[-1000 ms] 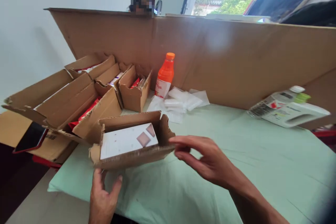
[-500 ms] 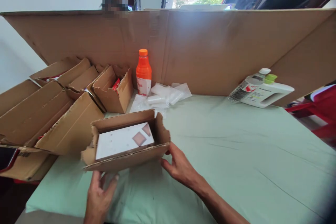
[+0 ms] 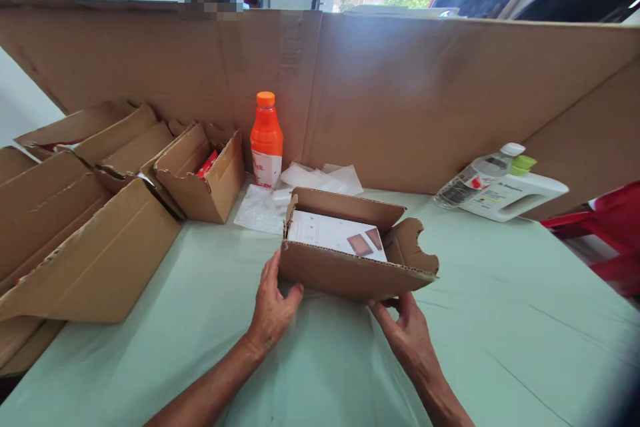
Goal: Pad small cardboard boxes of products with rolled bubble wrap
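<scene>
Open cardboard box (image 3: 345, 273) is sitting mid-counter (image 3: 500, 320), near the orange bottle (image 3: 266, 140) and plastic bags (image 3: 320, 179) behind it. A white card (image 3: 327, 233) is lying flat inside. Left hand (image 3: 273, 310) is grasping the box's left front corner, with fingers (image 3: 267, 273) running nearly straight up the end wall and the thumb pressing the front wall. Right hand (image 3: 409, 337) is touching the front wall's bottom edge on the right. Its fingertips are going under the box, hidden, so can't tell if they're gripping.

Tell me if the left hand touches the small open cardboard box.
Touching. Head view shows the left hand pressed against the open brown cardboard box.
</scene>
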Available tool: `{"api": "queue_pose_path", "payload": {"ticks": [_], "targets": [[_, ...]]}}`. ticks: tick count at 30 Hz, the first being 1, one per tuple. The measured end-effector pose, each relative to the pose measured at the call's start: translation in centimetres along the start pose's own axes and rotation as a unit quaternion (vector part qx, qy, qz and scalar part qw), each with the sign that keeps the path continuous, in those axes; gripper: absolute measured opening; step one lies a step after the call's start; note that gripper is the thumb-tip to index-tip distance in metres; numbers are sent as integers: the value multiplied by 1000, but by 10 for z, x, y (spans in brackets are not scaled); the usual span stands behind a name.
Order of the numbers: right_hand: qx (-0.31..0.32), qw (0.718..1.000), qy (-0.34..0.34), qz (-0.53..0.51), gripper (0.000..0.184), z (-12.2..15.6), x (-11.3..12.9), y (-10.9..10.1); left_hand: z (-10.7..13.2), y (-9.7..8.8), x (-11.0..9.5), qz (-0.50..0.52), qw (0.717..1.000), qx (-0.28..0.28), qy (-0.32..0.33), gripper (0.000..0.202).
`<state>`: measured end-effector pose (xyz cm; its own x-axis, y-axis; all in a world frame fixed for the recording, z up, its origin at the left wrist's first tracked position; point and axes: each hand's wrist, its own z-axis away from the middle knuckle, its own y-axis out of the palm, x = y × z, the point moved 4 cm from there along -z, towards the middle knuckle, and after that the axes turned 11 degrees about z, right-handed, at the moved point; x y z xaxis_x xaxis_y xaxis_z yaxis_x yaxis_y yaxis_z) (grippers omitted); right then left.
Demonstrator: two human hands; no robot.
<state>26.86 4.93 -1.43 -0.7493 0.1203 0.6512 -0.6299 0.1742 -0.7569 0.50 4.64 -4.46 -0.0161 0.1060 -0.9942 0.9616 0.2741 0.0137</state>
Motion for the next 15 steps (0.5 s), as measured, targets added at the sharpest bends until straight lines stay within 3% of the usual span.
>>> {"api": "queue_pose_path", "payload": {"ticks": [4,6,8,11,12,15], "targets": [[83,993,-61,-59,26,-22,-7,-7,3,-22,16,1,999,-27,-29,57],[124,986,-91,-71,28,-48,-5,-17,9,-34,26,-2,998,-39,-40,56],[113,985,-115,-55,30,-87,7,-28,15,-43,35,-9,998,-52,-43,58],[63,970,-231,-28,29,-152,54,-25,22,-48,47,-42,994,-90,-41,59],[62,955,-291,-17,27,-171,75,-16,24,-47,52,-56,993,-98,-42,58],[96,916,-388,20,22,-210,133,22,28,-46,61,-85,990,-108,-37,55]]}}
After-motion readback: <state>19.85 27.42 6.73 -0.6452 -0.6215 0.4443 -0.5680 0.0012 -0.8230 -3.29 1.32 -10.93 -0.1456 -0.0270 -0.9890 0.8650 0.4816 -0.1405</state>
